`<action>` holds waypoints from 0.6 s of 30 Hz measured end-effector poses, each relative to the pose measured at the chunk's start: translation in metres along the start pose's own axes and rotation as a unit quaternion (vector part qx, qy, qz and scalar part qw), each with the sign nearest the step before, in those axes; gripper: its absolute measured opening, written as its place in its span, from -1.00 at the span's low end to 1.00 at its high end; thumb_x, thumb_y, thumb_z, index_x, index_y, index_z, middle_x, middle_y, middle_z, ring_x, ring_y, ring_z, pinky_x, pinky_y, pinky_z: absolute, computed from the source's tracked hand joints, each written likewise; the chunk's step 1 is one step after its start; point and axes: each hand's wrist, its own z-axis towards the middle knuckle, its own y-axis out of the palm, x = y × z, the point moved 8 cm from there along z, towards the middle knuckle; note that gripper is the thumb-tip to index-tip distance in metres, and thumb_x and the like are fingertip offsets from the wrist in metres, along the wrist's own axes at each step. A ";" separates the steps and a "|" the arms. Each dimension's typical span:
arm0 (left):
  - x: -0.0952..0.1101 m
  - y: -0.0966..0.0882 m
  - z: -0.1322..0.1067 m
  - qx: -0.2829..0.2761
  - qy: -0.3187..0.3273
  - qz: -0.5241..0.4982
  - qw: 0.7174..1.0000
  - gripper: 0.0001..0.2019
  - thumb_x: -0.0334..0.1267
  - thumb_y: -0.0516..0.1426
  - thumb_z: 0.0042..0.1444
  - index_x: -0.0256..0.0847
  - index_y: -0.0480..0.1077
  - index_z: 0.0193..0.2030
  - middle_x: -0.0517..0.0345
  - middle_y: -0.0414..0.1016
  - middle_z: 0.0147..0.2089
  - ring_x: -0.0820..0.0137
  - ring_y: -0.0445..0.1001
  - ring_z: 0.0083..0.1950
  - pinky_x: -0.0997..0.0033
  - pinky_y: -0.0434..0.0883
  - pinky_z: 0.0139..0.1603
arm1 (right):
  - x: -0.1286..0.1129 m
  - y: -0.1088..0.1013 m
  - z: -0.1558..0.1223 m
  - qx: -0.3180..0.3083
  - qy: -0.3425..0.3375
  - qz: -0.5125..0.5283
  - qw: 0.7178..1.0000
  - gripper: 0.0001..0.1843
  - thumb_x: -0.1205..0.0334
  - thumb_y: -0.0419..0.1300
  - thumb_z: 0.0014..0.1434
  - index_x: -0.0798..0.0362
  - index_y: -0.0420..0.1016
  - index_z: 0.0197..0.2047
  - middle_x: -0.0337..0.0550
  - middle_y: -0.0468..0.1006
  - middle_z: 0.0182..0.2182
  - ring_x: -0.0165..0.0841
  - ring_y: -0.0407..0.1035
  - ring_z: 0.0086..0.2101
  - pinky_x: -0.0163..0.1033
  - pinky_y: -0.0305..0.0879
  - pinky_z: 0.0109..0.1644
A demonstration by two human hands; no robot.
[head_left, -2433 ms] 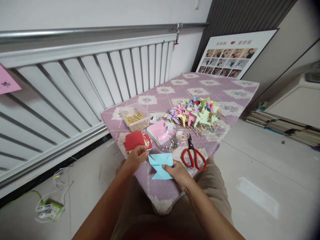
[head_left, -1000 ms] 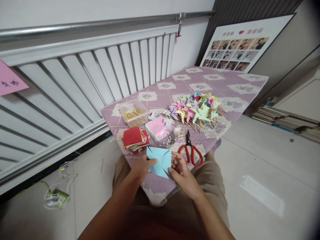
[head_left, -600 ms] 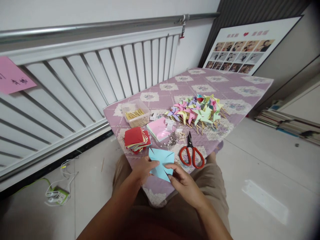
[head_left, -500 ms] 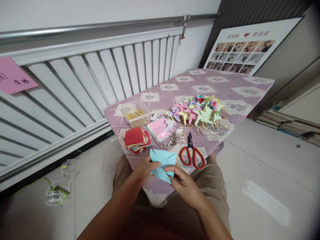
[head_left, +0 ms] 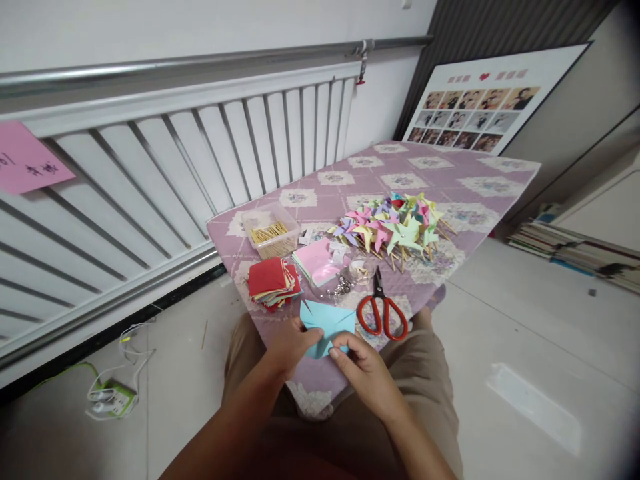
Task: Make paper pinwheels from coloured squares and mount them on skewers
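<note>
A light blue paper square (head_left: pixel 327 323), cut and partly folded, is held over the near edge of the purple patterned table (head_left: pixel 450 173). My left hand (head_left: pixel 289 347) pinches its left side and my right hand (head_left: pixel 361 363) pinches its lower right corner. Both hands are closed on the paper. Red-handled scissors (head_left: pixel 383 313) lie just right of it. Behind it are a red paper stack (head_left: pixel 271 282), a pink paper stack (head_left: pixel 316 260) and small metal pins (head_left: pixel 341 289).
A pile of finished paper pinwheels (head_left: pixel 395 227) lies mid-table. A clear box of wooden sticks (head_left: pixel 270 239) stands at the left corner. A white slatted radiator (head_left: pixel 150 167), a photo board (head_left: pixel 480 107), stacked books (head_left: pixel 570 250) and a power strip (head_left: pixel 113 400) surround the table.
My left hand came off the red paper stack onto the blue paper. Both hands drew together, and the lower part of the paper is now folded in between them.
</note>
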 end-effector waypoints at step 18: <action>0.010 0.004 -0.011 0.016 0.017 -0.070 0.997 -0.91 -0.29 0.19 -0.11 -0.25 0.39 -0.45 0.27 0.35 -0.51 0.51 0.21 -0.49 0.48 0.22 -0.42 | 0.001 -0.007 0.003 0.122 0.030 -0.027 0.992 -0.78 0.15 0.13 0.17 0.00 0.32 -0.49 -0.24 0.33 -0.47 -0.32 0.27 -0.38 -0.28 0.19 -0.25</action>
